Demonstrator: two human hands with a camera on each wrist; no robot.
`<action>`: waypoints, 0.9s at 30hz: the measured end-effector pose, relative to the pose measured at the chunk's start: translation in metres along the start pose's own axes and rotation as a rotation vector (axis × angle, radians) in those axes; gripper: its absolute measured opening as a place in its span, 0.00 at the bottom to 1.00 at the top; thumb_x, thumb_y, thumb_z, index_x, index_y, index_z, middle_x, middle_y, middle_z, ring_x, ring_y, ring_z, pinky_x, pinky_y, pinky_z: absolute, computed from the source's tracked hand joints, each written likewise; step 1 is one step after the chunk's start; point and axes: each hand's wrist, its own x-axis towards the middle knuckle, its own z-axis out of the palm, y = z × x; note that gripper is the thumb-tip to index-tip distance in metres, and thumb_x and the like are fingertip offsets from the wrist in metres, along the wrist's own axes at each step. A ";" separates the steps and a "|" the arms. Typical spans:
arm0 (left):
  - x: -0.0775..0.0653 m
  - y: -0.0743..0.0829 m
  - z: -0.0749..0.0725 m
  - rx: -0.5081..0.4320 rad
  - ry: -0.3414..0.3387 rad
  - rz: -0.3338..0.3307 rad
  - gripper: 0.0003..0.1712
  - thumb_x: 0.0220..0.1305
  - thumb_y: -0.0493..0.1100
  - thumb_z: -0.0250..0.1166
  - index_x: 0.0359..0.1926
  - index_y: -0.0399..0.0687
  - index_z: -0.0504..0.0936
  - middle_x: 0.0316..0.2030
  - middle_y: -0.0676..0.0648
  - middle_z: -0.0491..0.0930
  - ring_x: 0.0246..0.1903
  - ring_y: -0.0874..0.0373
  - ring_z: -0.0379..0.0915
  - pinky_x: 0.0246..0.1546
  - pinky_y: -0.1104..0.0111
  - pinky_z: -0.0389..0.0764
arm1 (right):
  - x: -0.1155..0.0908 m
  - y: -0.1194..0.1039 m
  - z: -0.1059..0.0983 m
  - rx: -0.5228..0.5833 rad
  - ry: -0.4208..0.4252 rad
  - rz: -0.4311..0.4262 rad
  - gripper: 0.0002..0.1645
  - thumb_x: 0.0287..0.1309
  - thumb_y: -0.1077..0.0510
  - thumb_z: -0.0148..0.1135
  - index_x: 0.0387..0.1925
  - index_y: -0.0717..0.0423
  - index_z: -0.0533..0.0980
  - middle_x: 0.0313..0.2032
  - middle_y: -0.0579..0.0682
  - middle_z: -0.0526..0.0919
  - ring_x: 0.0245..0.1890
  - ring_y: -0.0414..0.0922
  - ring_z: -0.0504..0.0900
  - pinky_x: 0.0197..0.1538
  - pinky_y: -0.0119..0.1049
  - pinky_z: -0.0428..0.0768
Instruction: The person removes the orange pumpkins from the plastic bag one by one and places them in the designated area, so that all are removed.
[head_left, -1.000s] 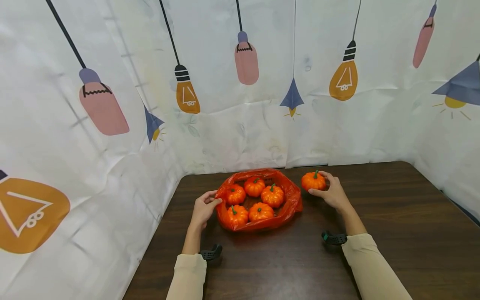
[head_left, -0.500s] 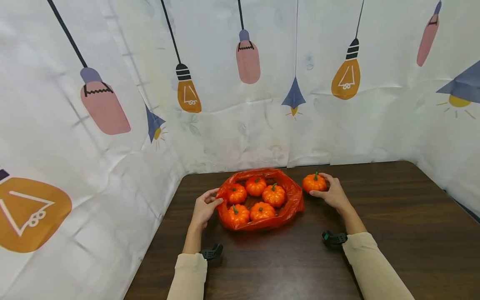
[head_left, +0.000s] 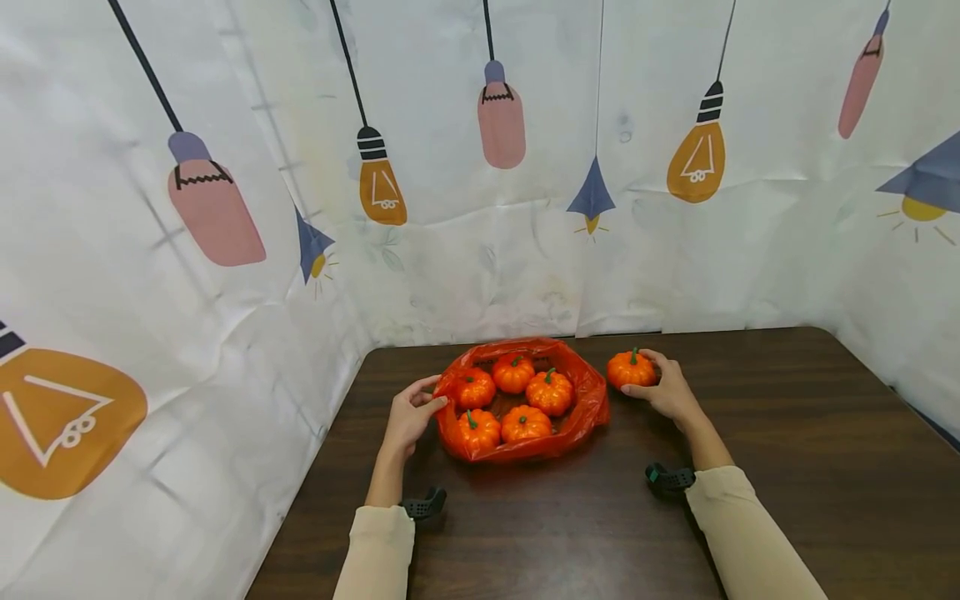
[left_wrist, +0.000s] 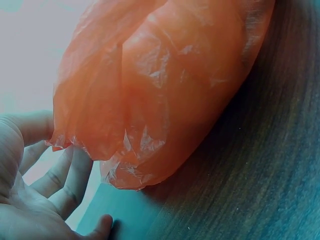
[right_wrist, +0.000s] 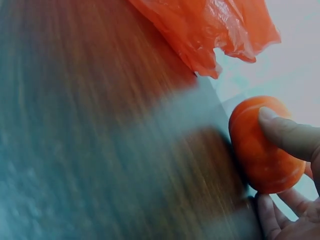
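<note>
A red plastic bag (head_left: 590, 421) sits on the table with its mouth spread wide, and several small orange pumpkins (head_left: 549, 392) with green stems lie inside. At its left rim my left hand (head_left: 407, 417) pinches the thin plastic; in the left wrist view the bag's edge (left_wrist: 90, 120) runs between the digits of that hand. To the right of the bag, my right hand (head_left: 667, 387) grips another small pumpkin (head_left: 628, 372) between thumb and fingers. In the right wrist view the thumb lies across this pumpkin (right_wrist: 255, 145), low over the tabletop, with the fingers partly hidden behind it.
The dark wooden table (head_left: 555, 533) has its far edge just behind the bag and the gripped pumpkin. White cloth walls (head_left: 480, 275) printed with hanging lamps stand close at the back and sides. A black band (head_left: 667, 477) sits on each wrist.
</note>
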 end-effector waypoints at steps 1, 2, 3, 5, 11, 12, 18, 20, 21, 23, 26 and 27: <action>0.000 0.000 0.000 0.000 0.000 0.000 0.24 0.64 0.37 0.71 0.61 0.50 0.83 0.31 0.50 0.83 0.36 0.57 0.75 0.43 0.61 0.77 | 0.000 0.000 -0.001 0.005 -0.004 0.001 0.54 0.60 0.50 0.74 0.79 0.56 0.53 0.71 0.72 0.53 0.69 0.71 0.59 0.70 0.70 0.59; 0.000 0.001 0.001 -0.002 0.000 0.001 0.24 0.64 0.37 0.71 0.61 0.50 0.83 0.31 0.50 0.83 0.35 0.57 0.75 0.42 0.61 0.77 | 0.000 0.000 -0.001 0.010 -0.007 0.002 0.55 0.60 0.50 0.74 0.79 0.56 0.53 0.71 0.72 0.53 0.70 0.71 0.58 0.71 0.70 0.58; 0.000 0.001 0.001 -0.004 0.001 0.001 0.24 0.64 0.37 0.71 0.61 0.50 0.83 0.31 0.50 0.83 0.35 0.56 0.75 0.42 0.61 0.77 | 0.001 0.000 -0.002 0.015 -0.009 0.003 0.55 0.60 0.50 0.74 0.79 0.55 0.53 0.71 0.72 0.52 0.70 0.71 0.58 0.71 0.70 0.58; 0.000 0.002 0.001 -0.009 0.000 0.001 0.24 0.63 0.37 0.72 0.61 0.51 0.83 0.31 0.50 0.83 0.35 0.56 0.74 0.41 0.61 0.76 | 0.001 0.000 -0.003 0.018 -0.016 0.003 0.55 0.60 0.49 0.74 0.79 0.55 0.53 0.71 0.72 0.52 0.70 0.72 0.57 0.71 0.70 0.57; 0.000 0.000 0.000 -0.007 0.002 0.000 0.24 0.63 0.38 0.72 0.61 0.51 0.83 0.32 0.49 0.83 0.34 0.56 0.73 0.39 0.62 0.75 | 0.003 0.001 -0.007 0.008 -0.046 0.015 0.56 0.60 0.48 0.74 0.80 0.55 0.52 0.72 0.72 0.51 0.71 0.72 0.56 0.71 0.70 0.56; 0.000 0.000 0.000 -0.005 0.004 0.000 0.24 0.63 0.38 0.72 0.61 0.51 0.83 0.32 0.49 0.83 0.34 0.56 0.73 0.39 0.62 0.74 | 0.004 0.001 -0.007 0.008 -0.048 0.019 0.56 0.60 0.48 0.74 0.80 0.54 0.52 0.72 0.72 0.51 0.71 0.71 0.56 0.72 0.70 0.56; -0.001 -0.001 0.000 -0.007 0.004 0.007 0.24 0.64 0.37 0.72 0.61 0.51 0.83 0.31 0.49 0.82 0.34 0.56 0.73 0.38 0.63 0.74 | 0.009 0.000 -0.006 0.019 -0.072 0.033 0.56 0.61 0.49 0.73 0.80 0.54 0.50 0.74 0.72 0.49 0.73 0.72 0.53 0.72 0.70 0.55; -0.001 -0.001 0.000 -0.008 0.004 0.011 0.24 0.63 0.37 0.72 0.61 0.50 0.83 0.31 0.50 0.82 0.34 0.57 0.73 0.38 0.63 0.75 | 0.009 -0.001 -0.006 0.029 -0.082 0.039 0.56 0.62 0.50 0.72 0.80 0.54 0.50 0.75 0.71 0.48 0.73 0.72 0.52 0.72 0.70 0.55; -0.001 -0.001 0.000 -0.009 0.004 0.012 0.24 0.63 0.37 0.72 0.61 0.50 0.83 0.31 0.50 0.82 0.33 0.57 0.74 0.39 0.62 0.75 | 0.010 -0.002 -0.006 0.034 -0.087 0.042 0.56 0.62 0.50 0.72 0.80 0.54 0.50 0.75 0.71 0.47 0.73 0.72 0.52 0.72 0.70 0.55; -0.001 -0.001 -0.001 -0.007 0.004 0.013 0.24 0.63 0.37 0.72 0.61 0.49 0.83 0.31 0.49 0.82 0.33 0.57 0.74 0.40 0.61 0.77 | 0.011 -0.002 -0.006 0.037 -0.094 0.043 0.56 0.62 0.50 0.72 0.80 0.54 0.49 0.75 0.72 0.46 0.73 0.72 0.51 0.72 0.70 0.55; -0.002 0.003 -0.001 -0.010 -0.005 0.012 0.25 0.64 0.37 0.72 0.62 0.47 0.82 0.32 0.46 0.83 0.34 0.57 0.74 0.41 0.61 0.77 | 0.013 -0.002 -0.007 0.042 -0.100 0.043 0.56 0.62 0.50 0.73 0.81 0.53 0.49 0.75 0.72 0.46 0.73 0.72 0.52 0.72 0.71 0.54; -0.005 0.008 -0.002 -0.009 -0.014 0.009 0.25 0.64 0.36 0.71 0.63 0.45 0.82 0.33 0.44 0.84 0.34 0.57 0.74 0.41 0.61 0.77 | 0.014 -0.002 -0.007 0.044 -0.102 0.044 0.57 0.61 0.50 0.73 0.81 0.52 0.49 0.75 0.72 0.46 0.73 0.72 0.52 0.72 0.71 0.54</action>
